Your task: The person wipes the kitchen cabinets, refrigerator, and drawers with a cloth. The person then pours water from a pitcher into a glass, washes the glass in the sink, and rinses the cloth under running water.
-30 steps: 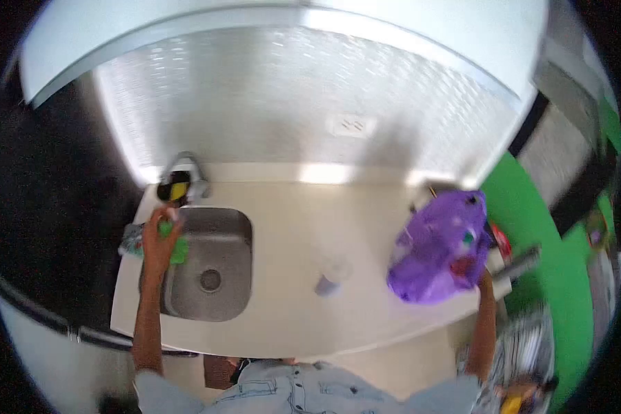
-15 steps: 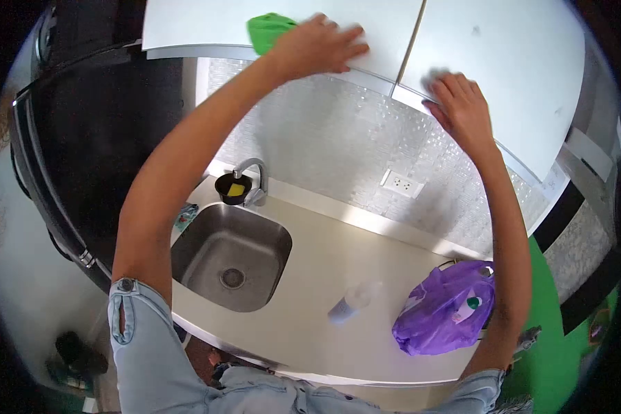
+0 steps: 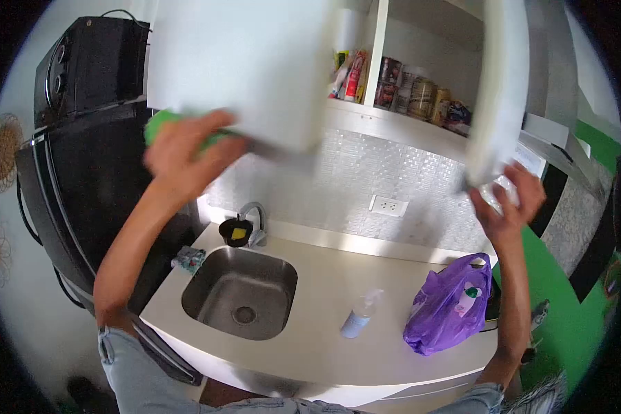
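Note:
Two white cabinet doors stand swung open above the counter. My left hand [image 3: 190, 155], blurred, is at the lower edge of the left door [image 3: 241, 76] with a bright green cloth [image 3: 160, 125] in its grasp. At the bottom corner of the right door [image 3: 500, 90], my right hand [image 3: 510, 210] has its fingers bent around a small whitish, shiny, crumpled thing [image 3: 498, 193], whose kind I cannot make out. Behind the doors, the cabinet shelf [image 3: 421, 127] holds jars [image 3: 421, 98], dark cans [image 3: 388, 83] and a red packet [image 3: 354, 76].
Below lies a pale counter [image 3: 324, 366] with a steel sink [image 3: 238, 297], a faucet [image 3: 257, 215] and a black bowl [image 3: 233, 233] holding a yellow sponge. A pump bottle [image 3: 359, 317] and a purple plastic bag [image 3: 448, 310] stand to the right. A black fridge [image 3: 96, 186] is at left.
Both doors, shut before, are now swung open, and the shelf contents show. My left hand has moved left and down with the green cloth, my right hand right and down.

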A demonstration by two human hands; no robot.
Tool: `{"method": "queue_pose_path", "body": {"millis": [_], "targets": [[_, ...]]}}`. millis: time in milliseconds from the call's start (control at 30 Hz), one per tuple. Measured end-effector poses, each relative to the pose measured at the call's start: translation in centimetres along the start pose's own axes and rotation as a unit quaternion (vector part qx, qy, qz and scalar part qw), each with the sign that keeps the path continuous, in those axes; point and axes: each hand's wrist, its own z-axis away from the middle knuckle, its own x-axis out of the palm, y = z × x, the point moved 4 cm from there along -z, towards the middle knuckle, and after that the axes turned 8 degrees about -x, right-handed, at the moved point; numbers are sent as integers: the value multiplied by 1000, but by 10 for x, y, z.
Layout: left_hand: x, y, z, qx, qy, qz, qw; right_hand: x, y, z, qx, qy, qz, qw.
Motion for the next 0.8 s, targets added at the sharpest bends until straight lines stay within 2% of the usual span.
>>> {"method": "queue_pose_path", "body": {"millis": [33,67,100,133,167,200,233,267,300,333,400,467,500,533,567,600,633,667,700,767,800], "targets": [[-29,-6,4,-16,13,-44,999,-24,9,18,58,75,-40,995],[-55,-16,13,-53,47,-20,997,-48,14,34,138,-13,-7,990],[-79,-41,41,-123,63,-41,990,-74,22,66,157,68,7,985],[-103,-87,96,-237,77,-106,963,-96,34,110,248,134,104,954],[-126,-152,176,-382,53,-213,897,-120,42,120,294,155,67,941],[-143,-195,236,-436,-1,-346,831,-143,50,127,342,176,29,923],[-151,-193,227,-359,-4,-454,816,-159,59,140,393,181,24,901],[-158,-191,218,-281,8,-562,778,-172,71,155,443,188,20,877],[-174,-177,182,-265,54,-540,797,-182,85,168,490,192,14,850],[-191,-169,162,-249,95,-516,814,-188,97,181,493,214,-37,842],[-220,-207,184,-282,17,-529,800,-195,114,199,492,256,-132,822],[-227,-220,185,-320,34,-466,825,-197,105,199,530,265,-139,793],[-230,-211,175,-341,86,-401,846,-195,98,191,547,270,-143,779],[-229,-199,169,-361,138,-336,859,-186,70,160,575,267,-91,768],[-223,-183,170,-448,222,-204,842,-168,32,124,600,264,-42,754],[-212,-159,170,-521,298,-69,797,-147,-3,120,550,271,-100,783],[-199,-137,175,-574,366,64,729,-115,-39,120,607,212,-137,753],[-175,-114,192,-599,376,171,685,-81,-81,63,683,103,-289,663],[-150,-81,192,-598,310,223,704,-52,-130,34,654,30,-487,578],[-99,-9,180,-701,173,353,595,-12,-207,-48,399,-134,-655,627],[-80,20,164,-674,117,350,639,-4,-236,-71,357,-149,-700,600]]}}
